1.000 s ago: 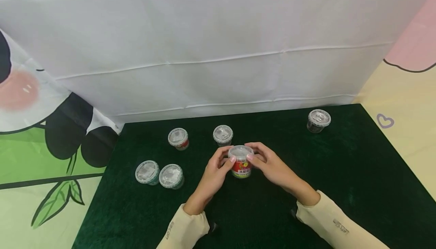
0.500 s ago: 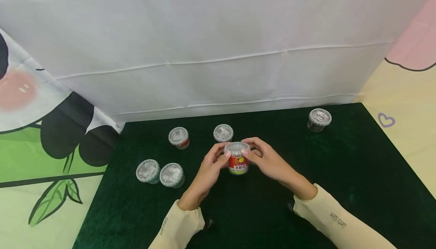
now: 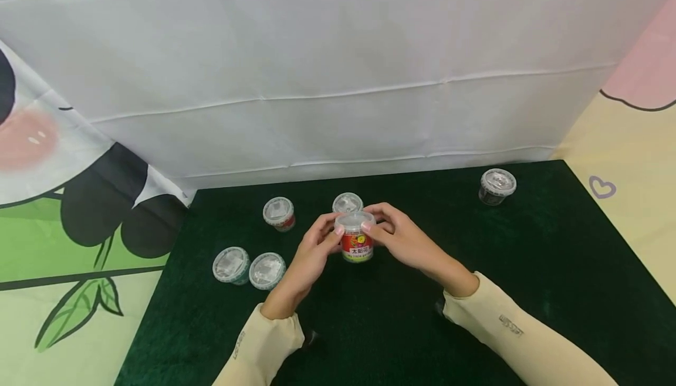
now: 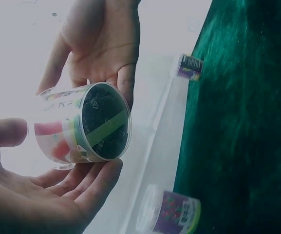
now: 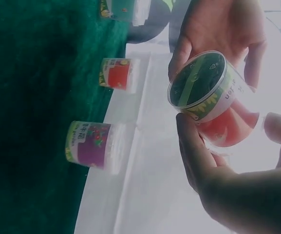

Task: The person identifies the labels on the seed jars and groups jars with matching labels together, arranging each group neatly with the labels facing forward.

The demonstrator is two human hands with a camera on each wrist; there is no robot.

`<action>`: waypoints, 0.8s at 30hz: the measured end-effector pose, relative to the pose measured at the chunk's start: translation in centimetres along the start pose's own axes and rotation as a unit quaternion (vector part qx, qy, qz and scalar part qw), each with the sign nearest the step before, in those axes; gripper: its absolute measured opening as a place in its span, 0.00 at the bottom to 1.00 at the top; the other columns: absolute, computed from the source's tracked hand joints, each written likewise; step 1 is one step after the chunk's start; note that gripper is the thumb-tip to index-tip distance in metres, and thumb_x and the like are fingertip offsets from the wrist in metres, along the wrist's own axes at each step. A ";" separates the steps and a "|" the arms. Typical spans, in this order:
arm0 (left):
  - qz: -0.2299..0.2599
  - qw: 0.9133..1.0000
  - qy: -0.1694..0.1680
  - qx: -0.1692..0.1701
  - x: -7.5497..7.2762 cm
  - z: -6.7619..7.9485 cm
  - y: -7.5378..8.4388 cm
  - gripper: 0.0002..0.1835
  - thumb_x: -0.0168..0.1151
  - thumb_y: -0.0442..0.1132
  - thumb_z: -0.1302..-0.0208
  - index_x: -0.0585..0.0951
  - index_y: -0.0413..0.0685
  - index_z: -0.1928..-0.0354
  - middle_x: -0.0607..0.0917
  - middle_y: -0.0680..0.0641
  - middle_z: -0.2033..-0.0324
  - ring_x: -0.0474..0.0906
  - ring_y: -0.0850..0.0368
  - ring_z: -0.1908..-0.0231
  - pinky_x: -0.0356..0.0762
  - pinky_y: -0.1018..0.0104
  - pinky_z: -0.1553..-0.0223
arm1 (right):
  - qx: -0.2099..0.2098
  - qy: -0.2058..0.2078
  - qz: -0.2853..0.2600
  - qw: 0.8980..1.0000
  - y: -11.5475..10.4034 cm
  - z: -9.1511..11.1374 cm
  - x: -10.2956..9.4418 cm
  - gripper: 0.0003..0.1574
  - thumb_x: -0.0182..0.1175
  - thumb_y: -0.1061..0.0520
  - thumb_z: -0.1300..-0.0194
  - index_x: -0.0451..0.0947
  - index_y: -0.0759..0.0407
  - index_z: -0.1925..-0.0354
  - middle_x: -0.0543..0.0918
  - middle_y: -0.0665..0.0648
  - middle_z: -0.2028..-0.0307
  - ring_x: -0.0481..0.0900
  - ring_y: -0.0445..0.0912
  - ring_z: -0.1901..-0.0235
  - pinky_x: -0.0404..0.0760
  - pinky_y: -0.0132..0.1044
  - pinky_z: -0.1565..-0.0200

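Between both hands is a small clear plastic tub with a red and green label and a clear lid. My left hand holds its left side, thumb near the lid rim and fingers behind. My right hand grips the opposite side in the same manner. Both wrist views show the dark underside of the tub, lifted off the green table. Just behind it stands another lidded tub, partly hidden in the head view; its purple label shows on the tub in the right wrist view.
Two teal tubs stand at the left of the green cloth-covered table. A red-labelled tub is at the back left, and a dark tub at the back right. A white cloth hangs behind.
Both hands have carried the tub left and a little away from the person, towards the tub at the back middle. The other tubs stay where they were.
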State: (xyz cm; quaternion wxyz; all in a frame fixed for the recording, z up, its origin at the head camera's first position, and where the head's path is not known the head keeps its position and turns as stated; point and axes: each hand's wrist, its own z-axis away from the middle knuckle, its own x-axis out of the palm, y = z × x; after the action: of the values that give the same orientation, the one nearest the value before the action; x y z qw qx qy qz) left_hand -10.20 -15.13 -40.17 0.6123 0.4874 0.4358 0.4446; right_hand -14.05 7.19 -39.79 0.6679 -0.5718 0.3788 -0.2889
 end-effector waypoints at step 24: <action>-0.061 0.997 0.012 0.038 -7.5 0.4 1.4 0.27 0.43 0.43 0.13 0.60 0.39 0.22 0.68 0.35 0.27 0.69 0.46 0.30 0.72 0.58 0.30 | -0.066 -0.028 0.019 0.997 -2.6 -5.9 3.7 0.31 0.56 0.55 0.18 0.63 0.66 0.26 0.72 0.66 0.31 0.77 0.60 0.33 0.81 0.52 0.35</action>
State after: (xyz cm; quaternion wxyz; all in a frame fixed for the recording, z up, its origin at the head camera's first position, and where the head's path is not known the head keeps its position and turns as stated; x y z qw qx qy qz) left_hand -11.70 -22.35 -38.00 0.6141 0.4774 0.4886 0.3953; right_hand -16.84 0.52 -38.24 0.6443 -0.6154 0.3892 -0.2339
